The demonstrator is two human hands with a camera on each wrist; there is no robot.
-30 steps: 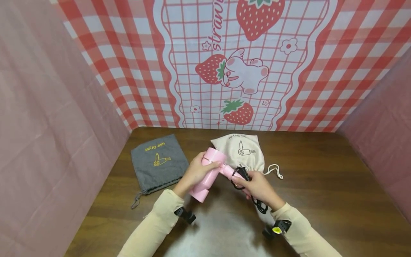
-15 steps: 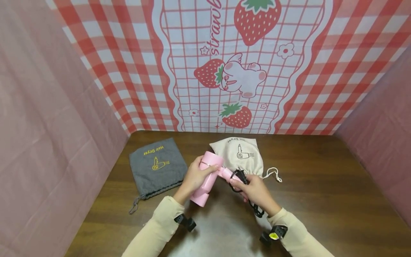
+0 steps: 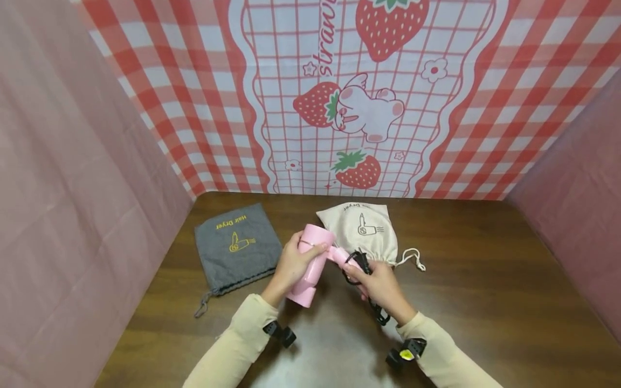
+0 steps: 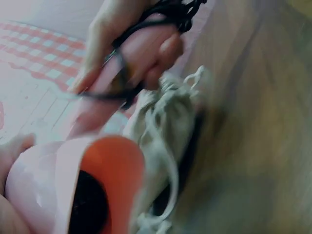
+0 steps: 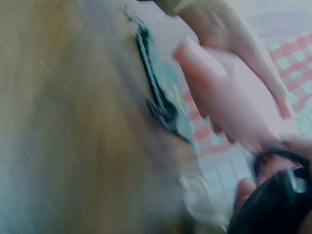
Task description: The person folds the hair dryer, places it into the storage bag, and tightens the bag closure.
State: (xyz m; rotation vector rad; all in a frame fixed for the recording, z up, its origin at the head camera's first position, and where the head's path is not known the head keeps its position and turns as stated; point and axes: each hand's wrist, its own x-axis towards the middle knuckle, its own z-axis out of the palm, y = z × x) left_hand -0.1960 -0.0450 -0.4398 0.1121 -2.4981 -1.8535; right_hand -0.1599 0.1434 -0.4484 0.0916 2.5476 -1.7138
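A pink hair dryer (image 3: 316, 264) is held above the table between both hands. My left hand (image 3: 291, 265) grips its barrel, thumb across the top. My right hand (image 3: 383, 284) grips the handle (image 3: 339, 255) together with the bundled black cord (image 3: 360, 261), whose loops hang below the hand. In the left wrist view the flared nozzle (image 4: 117, 165) points toward the camera, dark inside. Behind the dryer lies a cream drawstring bag (image 3: 383, 237) with a hair dryer print. To the left, a grey drawstring bag (image 3: 218, 258) with yellow print lies flat.
The brown wooden table (image 3: 485, 280) extends right and toward the front. A red-and-white checked strawberry cloth (image 3: 204, 108) hangs along the back. Pink curtains (image 3: 87, 215) close off both sides. The cream bag's white cord (image 3: 413, 258) trails to its right.
My right hand has shifted slightly left with the handle and cord. The dryer has moved slightly left too, and both grips stay the same. The bags lie where they were.
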